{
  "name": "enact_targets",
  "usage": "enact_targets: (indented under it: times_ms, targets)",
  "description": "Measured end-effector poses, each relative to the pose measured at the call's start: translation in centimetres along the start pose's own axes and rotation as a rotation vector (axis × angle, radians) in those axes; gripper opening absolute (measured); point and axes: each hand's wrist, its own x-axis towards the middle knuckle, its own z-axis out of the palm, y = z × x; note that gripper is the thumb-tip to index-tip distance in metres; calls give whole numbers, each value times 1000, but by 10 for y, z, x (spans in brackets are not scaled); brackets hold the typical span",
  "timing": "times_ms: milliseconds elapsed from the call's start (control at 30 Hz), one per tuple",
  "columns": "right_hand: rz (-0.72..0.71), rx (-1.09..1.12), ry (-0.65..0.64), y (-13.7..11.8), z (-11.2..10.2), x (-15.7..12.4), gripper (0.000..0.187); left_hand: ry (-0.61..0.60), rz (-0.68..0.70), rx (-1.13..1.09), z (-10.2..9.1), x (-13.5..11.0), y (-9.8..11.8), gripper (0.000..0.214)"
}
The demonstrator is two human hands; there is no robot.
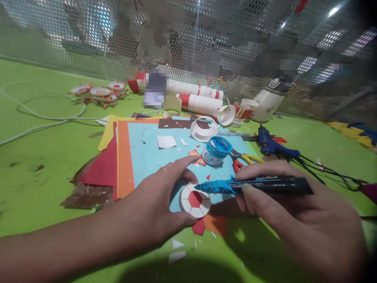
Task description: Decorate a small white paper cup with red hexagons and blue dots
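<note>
A small white disc (202, 211) has a red hexagon and dark lines running to its rim. My left hand (160, 192) curves round its left side, with the thumb at the near edge and the curled fingers partly hidden behind the far edge. A black marker pen (268, 186), its front end smeared with blue paint, is in my right hand (297, 220), gripped between thumb and fingers. The pen's tip lies over the disc's upper edge; whether it touches cannot be made out. Just beyond the pen, an uncapped jar of blue paint (212, 154) stands on light blue paper (147, 165).
Pliers (250, 158) and a blue glue gun (272, 143) with its cord lie to the right. Stacked paper cups (203, 105) and a white kettle-like container (269, 100) are behind. Decorated discs (100, 92) and a pale cable (38, 118) lie at left. Paper scraps (177, 255) litter the front.
</note>
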Motion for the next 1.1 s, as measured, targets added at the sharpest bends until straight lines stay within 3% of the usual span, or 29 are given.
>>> enact_targets:
  times_ms: [200, 1100]
  targets:
    - [-4, -26, -38, -2, 0, 5, 8, -8, -51, -37, 1, 2, 1, 95]
    - [-31, 16, -54, -5, 6, 8, 13, -4, 59, -10, 2, -2, -3, 89]
